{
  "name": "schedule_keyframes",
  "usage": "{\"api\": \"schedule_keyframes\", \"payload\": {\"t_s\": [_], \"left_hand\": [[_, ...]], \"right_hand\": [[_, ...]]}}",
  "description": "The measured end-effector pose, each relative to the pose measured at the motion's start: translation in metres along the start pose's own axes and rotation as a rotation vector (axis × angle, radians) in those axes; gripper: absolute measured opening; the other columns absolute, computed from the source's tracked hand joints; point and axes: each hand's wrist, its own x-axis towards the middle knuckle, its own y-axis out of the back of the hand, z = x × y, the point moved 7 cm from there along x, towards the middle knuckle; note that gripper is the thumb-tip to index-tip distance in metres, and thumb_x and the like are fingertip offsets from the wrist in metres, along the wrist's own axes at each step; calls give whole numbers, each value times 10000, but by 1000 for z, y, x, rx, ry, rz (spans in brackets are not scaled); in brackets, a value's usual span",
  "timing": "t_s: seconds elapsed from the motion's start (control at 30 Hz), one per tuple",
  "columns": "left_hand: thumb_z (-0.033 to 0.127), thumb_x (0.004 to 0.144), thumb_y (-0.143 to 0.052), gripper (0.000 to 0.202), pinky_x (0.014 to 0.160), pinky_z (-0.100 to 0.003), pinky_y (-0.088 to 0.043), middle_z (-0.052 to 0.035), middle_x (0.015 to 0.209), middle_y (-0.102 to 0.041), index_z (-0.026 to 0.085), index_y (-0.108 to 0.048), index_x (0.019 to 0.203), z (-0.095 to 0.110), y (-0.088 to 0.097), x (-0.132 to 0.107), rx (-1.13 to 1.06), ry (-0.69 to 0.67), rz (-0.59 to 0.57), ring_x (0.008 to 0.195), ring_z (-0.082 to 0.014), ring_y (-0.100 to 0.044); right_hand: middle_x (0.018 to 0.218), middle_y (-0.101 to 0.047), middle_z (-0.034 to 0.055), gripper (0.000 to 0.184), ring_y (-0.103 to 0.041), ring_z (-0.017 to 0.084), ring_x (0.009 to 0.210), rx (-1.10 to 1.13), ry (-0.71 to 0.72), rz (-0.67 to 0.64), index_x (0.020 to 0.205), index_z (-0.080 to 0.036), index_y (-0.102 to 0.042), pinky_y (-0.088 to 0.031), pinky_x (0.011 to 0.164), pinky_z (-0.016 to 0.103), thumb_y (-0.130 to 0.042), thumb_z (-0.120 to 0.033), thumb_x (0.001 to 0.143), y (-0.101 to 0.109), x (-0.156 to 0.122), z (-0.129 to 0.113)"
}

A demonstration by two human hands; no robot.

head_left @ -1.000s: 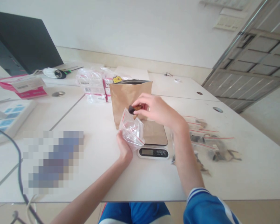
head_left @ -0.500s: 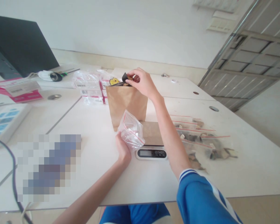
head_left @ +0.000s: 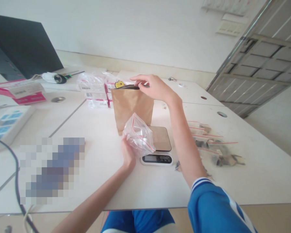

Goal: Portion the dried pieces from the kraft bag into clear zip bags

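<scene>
At centre frame the left hand (head_left: pixel 127 154) grips an open, seemingly empty zip bag (head_left: pixel 138 135) beside the scale (head_left: pixel 158 145), while the right hand (head_left: pixel 153 86) reaches, fingers loosely curled, into the brown paper bag (head_left: pixel 132 105) behind; filling seems barely begun

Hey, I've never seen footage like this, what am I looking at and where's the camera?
The camera sits on a person's head and looks forward and down, so the two bare arms reaching in from the bottom are that person's own. No machine is involved. The left hand holds a clear zip bag by its lower edge, just above a small kitchen scale. The right hand reaches to the open top of a brown paper bag standing behind the scale. All this is on a white table. To the right lie several filled zip bags; behind are clear packets, a pink box and a dark laptop. The blurred patch at left is masked out.
</scene>
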Motion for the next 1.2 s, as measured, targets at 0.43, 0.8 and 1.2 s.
{"api": "schedule_keyframes", "payload": {"t_s": [0.43,0.8,1.2], "left_hand": [[432,852,-574,331,352,-161,-279,-7,667,-683,181,-630,1061,50,0,-36,496,-319,-339,342,-41,-350],[534,897,-390,523,734,-388,-512,-129,1038,-685,168,-493,1255,77,50,-23,1275,-438,-69,757,-221,-636],[434,968,-244,560,1085,-445,-342,-151,1448,-449,155,-377,1436,16,38,-30,1863,-1016,-654,1362,-286,-377]], "right_hand": [[743,-670,17,237,-627,149,688,414,-381,-163,927,-180,-630,-488,688,280,-530,-392,893,-56,-138,6],[1063,-682,70,293,-640,236,984,62,-524,-87,1064,-234,-627,-491,867,394,-422,-388,923,-23,-220,45],[783,-623,63,311,-624,241,763,-186,-772,-120,961,-202,-600,-494,708,369,-455,-430,807,2,-314,95]]}}
